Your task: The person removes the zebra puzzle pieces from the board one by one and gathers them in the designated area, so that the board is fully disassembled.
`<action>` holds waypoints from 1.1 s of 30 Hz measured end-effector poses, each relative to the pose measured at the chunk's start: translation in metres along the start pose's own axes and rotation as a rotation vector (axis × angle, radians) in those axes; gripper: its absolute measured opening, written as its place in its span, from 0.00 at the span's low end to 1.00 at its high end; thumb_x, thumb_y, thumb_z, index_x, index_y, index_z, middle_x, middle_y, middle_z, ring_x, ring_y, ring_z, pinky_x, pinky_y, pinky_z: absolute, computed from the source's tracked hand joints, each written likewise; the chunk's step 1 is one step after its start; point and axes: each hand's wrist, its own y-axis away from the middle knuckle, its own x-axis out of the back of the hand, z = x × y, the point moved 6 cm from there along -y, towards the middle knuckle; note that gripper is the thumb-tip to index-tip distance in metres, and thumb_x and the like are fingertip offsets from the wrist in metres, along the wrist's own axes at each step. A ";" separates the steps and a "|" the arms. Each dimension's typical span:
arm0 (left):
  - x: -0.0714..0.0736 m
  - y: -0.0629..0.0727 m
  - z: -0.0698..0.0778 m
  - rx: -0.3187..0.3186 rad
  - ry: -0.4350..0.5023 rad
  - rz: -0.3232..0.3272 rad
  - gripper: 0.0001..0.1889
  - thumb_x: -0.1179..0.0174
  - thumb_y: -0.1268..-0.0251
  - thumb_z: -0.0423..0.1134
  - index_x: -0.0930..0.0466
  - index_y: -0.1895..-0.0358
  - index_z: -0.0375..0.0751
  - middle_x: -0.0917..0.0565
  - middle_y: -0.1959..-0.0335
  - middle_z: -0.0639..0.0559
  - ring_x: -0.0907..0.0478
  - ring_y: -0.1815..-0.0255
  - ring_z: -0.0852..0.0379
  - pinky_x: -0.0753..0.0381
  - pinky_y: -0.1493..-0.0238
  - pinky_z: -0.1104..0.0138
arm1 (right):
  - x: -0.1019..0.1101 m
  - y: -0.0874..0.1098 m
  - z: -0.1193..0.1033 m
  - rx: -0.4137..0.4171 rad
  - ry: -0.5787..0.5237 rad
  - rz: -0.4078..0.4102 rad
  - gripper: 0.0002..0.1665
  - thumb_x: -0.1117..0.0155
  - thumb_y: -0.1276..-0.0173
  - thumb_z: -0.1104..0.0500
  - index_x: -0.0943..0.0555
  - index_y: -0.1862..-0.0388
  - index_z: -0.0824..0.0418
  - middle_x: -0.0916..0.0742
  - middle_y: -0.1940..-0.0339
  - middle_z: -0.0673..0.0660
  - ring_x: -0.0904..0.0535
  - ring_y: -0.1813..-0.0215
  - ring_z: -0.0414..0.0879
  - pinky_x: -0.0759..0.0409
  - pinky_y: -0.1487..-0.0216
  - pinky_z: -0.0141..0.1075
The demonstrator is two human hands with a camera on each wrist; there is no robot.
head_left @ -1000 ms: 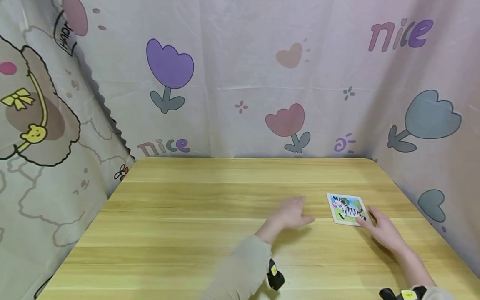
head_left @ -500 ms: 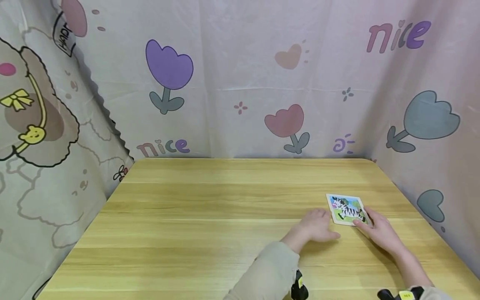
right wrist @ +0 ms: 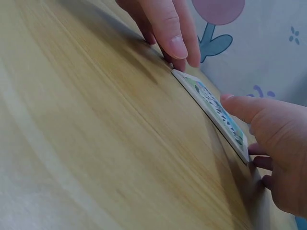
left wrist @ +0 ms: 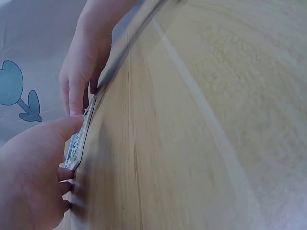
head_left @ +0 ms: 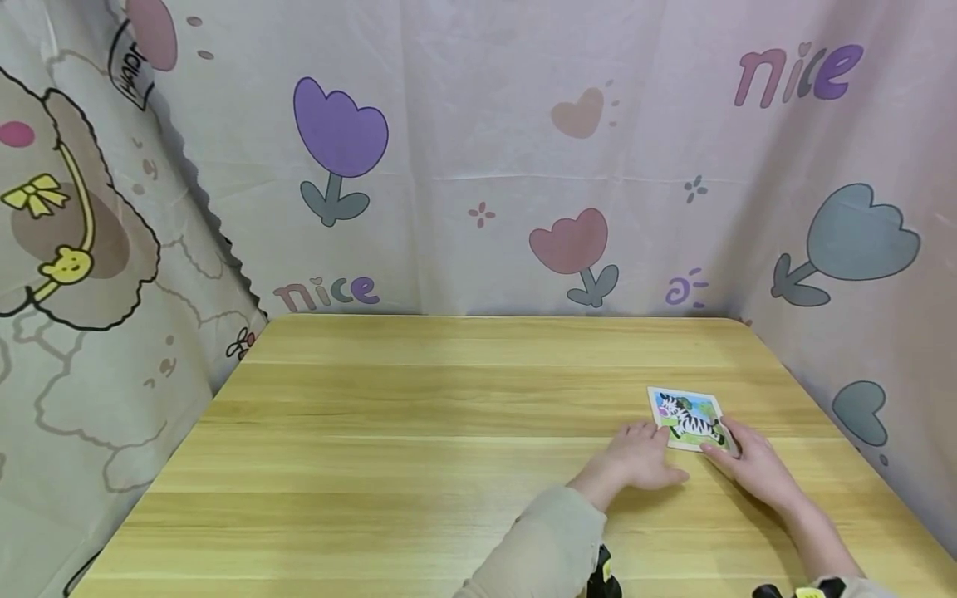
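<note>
Head view shows my left hand (head_left: pixel 639 458) relaxed and my right hand (head_left: pixel 758 467), grip unclear, flanking the zebra card (head_left: pixel 689 415) at right on the bench (head_left: pixel 374 448), likely positioning it, next probably needing firm edge contact.

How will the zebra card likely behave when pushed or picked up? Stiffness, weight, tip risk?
The zebra card is probably stiff: its long edge looks straight and visibly thick in the right wrist view. Likely light, being thin and small beside the right hand. Its broad, flat shape suggests sliding across the table when pushed, not rolling or tipping.
</note>
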 end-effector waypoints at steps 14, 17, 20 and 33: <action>0.005 0.009 -0.021 0.011 0.013 0.003 0.38 0.52 0.39 0.66 0.43 0.30 0.50 0.40 0.31 0.57 0.46 0.30 0.61 0.48 0.32 0.67 | -0.010 -0.001 -0.016 0.004 -0.011 -0.057 0.48 0.44 0.33 0.44 0.46 0.35 0.82 0.40 0.39 0.84 0.46 0.39 0.79 0.46 0.44 0.69; 0.007 0.012 -0.029 0.020 0.019 -0.007 0.38 0.53 0.38 0.66 0.44 0.29 0.49 0.41 0.30 0.56 0.47 0.30 0.60 0.49 0.31 0.67 | -0.013 -0.004 -0.022 0.020 -0.015 -0.065 0.48 0.43 0.34 0.44 0.45 0.35 0.81 0.39 0.38 0.83 0.46 0.39 0.78 0.46 0.43 0.68; 0.009 0.015 -0.037 0.027 0.031 -0.015 0.38 0.53 0.38 0.65 0.44 0.29 0.49 0.42 0.29 0.54 0.48 0.29 0.59 0.50 0.31 0.66 | -0.016 -0.006 -0.028 0.036 -0.022 -0.065 0.47 0.42 0.35 0.44 0.43 0.35 0.81 0.38 0.38 0.82 0.45 0.38 0.77 0.46 0.42 0.68; 0.019 0.040 -0.069 -0.015 0.008 -0.040 0.39 0.54 0.36 0.63 0.46 0.28 0.43 0.43 0.29 0.48 0.50 0.28 0.54 0.52 0.30 0.63 | -0.035 -0.018 -0.056 0.108 -0.057 -0.090 0.46 0.42 0.34 0.44 0.42 0.34 0.77 0.35 0.36 0.78 0.43 0.36 0.74 0.44 0.41 0.65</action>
